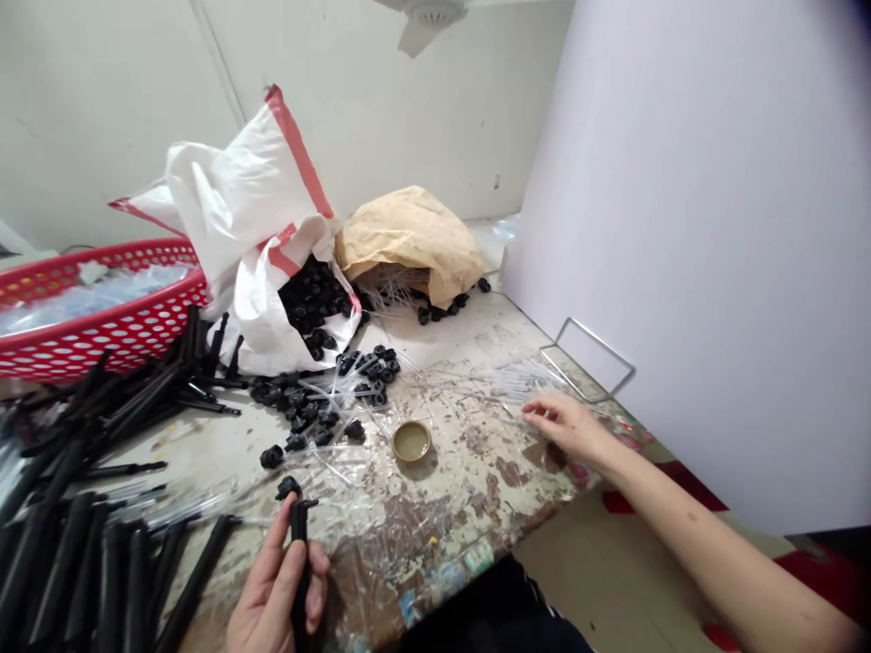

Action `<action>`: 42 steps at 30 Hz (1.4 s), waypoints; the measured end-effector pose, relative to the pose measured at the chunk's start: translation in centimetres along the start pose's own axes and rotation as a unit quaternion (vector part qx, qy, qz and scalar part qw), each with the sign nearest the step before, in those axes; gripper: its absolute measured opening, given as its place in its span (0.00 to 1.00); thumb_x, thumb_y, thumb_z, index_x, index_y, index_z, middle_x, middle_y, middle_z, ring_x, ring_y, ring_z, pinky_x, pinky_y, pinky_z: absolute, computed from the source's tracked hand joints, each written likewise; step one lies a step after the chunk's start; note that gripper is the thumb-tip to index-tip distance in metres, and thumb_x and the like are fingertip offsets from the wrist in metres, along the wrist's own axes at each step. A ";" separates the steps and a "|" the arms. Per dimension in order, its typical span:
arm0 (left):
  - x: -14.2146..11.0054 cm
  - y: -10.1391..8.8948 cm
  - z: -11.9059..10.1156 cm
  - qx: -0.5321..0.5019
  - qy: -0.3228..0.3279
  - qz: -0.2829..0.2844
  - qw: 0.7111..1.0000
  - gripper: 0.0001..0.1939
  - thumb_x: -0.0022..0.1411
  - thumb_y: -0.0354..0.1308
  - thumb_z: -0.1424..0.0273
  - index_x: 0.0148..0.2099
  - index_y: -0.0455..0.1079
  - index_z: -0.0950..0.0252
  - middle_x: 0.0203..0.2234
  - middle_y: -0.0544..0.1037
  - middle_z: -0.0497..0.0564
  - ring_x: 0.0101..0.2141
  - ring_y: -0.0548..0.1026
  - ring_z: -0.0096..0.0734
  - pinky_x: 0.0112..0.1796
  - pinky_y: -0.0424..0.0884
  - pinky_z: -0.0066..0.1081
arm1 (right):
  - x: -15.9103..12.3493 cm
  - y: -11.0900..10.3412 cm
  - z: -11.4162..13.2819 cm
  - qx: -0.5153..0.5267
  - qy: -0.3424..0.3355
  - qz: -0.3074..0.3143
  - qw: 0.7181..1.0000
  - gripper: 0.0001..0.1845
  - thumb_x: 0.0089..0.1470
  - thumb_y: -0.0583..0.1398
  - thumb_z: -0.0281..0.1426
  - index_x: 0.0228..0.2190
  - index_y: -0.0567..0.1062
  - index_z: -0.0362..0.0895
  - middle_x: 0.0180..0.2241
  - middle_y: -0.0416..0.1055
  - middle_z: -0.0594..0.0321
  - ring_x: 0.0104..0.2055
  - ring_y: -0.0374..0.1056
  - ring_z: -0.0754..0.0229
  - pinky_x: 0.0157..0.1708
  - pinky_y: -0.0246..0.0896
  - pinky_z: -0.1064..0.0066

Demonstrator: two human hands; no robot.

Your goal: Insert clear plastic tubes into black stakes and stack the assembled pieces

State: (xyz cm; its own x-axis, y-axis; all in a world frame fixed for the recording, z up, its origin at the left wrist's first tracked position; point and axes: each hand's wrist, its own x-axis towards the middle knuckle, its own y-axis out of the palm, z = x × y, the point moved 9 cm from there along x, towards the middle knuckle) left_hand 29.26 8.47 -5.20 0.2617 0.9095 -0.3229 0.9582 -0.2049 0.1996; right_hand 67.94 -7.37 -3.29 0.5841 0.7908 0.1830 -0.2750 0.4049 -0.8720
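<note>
My left hand (276, 580) is wrapped around a black plastic tube (299, 562), held upright with its narrow side spout at the top. Its index fingertip touches or lies just in front of a small black cap (288, 487). My right hand (562, 424) reaches low over the table's right side with fingers slightly bent and apart. Just beyond its fingertips lies a bunch of thin clear plastic tubes (521, 379). Whether the fingertips touch one of them I cannot make out. A small round dish (412, 442) with liquid stands between my hands.
Black caps and clear tubes lie in a heap (327, 408). Behind are a white sack (251, 199) spilling black parts and a brown paper bag (415, 236). Many black tubes (88, 562) and a red basket (102, 331) fill the left. A metal wire frame (592, 363) stands right.
</note>
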 end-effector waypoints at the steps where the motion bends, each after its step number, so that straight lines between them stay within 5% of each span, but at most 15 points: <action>1: 0.0 0.0 0.0 0.002 -0.001 0.001 1.000 0.38 0.46 0.64 0.58 0.59 0.58 0.52 0.20 0.70 0.42 0.13 0.58 0.16 0.13 0.55 0.16 | -0.3 0.3 0.3 -0.001 -0.001 0.005 1.000 0.10 0.48 0.57 0.36 0.30 0.77 0.47 0.27 0.70 0.61 0.33 0.66 0.56 0.34 0.60 0.66; 6: -0.3 0.1 -0.2 -0.007 0.006 0.001 1.000 0.37 0.48 0.63 0.59 0.60 0.57 0.54 0.20 0.70 0.42 0.13 0.58 0.16 0.13 0.54 0.16 | -0.2 0.9 3.2 0.004 -0.011 0.004 1.000 0.08 0.48 0.57 0.33 0.25 0.74 0.44 0.30 0.69 0.57 0.38 0.63 0.52 0.39 0.57 0.61; 12: -0.6 -0.1 -0.1 0.005 0.020 0.016 1.000 0.35 0.50 0.62 0.59 0.60 0.57 0.55 0.22 0.71 0.43 0.16 0.60 0.16 0.16 0.57 0.17 | 0.2 1.6 12.4 0.097 -0.139 0.069 0.983 0.08 0.56 0.54 0.31 0.30 0.72 0.46 0.27 0.72 0.65 0.30 0.66 0.61 0.33 0.55 0.70; 17: -0.8 -0.2 -0.1 0.007 0.022 0.016 1.000 0.35 0.51 0.61 0.59 0.60 0.57 0.57 0.22 0.71 0.43 0.15 0.59 0.17 0.16 0.56 0.18 | 0.1 2.2 18.1 -0.005 -0.268 -0.002 0.963 0.05 0.54 0.58 0.28 0.29 0.75 0.46 0.29 0.74 0.64 0.35 0.65 0.58 0.39 0.46 0.64; 24: -0.7 -0.2 0.3 0.013 0.019 0.052 0.998 0.33 0.55 0.58 0.60 0.61 0.55 0.59 0.23 0.71 0.44 0.16 0.60 0.17 0.17 0.56 0.18 | 0.0 4.1 21.6 -0.126 -0.343 0.030 0.930 0.09 0.52 0.59 0.22 0.24 0.74 0.44 0.28 0.72 0.62 0.34 0.61 0.58 0.39 0.43 0.63; 30: -0.8 -0.3 0.5 0.011 0.015 0.052 0.999 0.30 0.56 0.58 0.60 0.59 0.57 0.63 0.23 0.71 0.44 0.17 0.61 0.17 0.17 0.57 0.19 | 0.3 4.4 21.6 -0.105 -0.333 0.043 0.936 0.08 0.51 0.59 0.23 0.23 0.73 0.45 0.29 0.72 0.61 0.35 0.61 0.57 0.41 0.44 0.60; 34: -0.7 -0.2 0.8 0.006 0.012 0.065 0.998 0.26 0.57 0.56 0.61 0.55 0.59 0.64 0.23 0.70 0.44 0.17 0.61 0.17 0.17 0.56 0.19 | -0.1 3.7 21.9 0.102 -0.245 0.100 0.959 0.06 0.54 0.58 0.29 0.27 0.74 0.46 0.30 0.73 0.63 0.35 0.64 0.58 0.38 0.52 0.64; 37: -0.7 0.0 0.9 0.006 0.017 0.086 0.996 0.21 0.59 0.54 0.62 0.52 0.60 0.65 0.23 0.70 0.44 0.17 0.61 0.17 0.18 0.56 0.19 | -1.8 4.9 23.5 0.247 -0.185 0.173 0.935 0.06 0.56 0.56 0.31 0.32 0.73 0.46 0.31 0.71 0.63 0.34 0.66 0.60 0.35 0.59 0.68; 42: -1.0 -0.2 0.7 -0.010 0.018 0.087 0.996 0.18 0.59 0.54 0.62 0.49 0.63 0.66 0.23 0.69 0.44 0.16 0.60 0.17 0.17 0.55 0.20 | -4.3 7.1 27.0 0.300 -0.214 0.182 0.912 0.09 0.59 0.50 0.32 0.32 0.69 0.45 0.31 0.68 0.61 0.36 0.65 0.60 0.38 0.60 0.68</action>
State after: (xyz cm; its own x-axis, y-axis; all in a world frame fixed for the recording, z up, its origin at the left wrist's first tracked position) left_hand 28.93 7.32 -5.59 0.4186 0.8734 -0.2489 0.8963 -0.3530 0.2686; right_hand 42.83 4.49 1.96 0.0539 0.9777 0.2030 -0.8343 0.1558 -0.5288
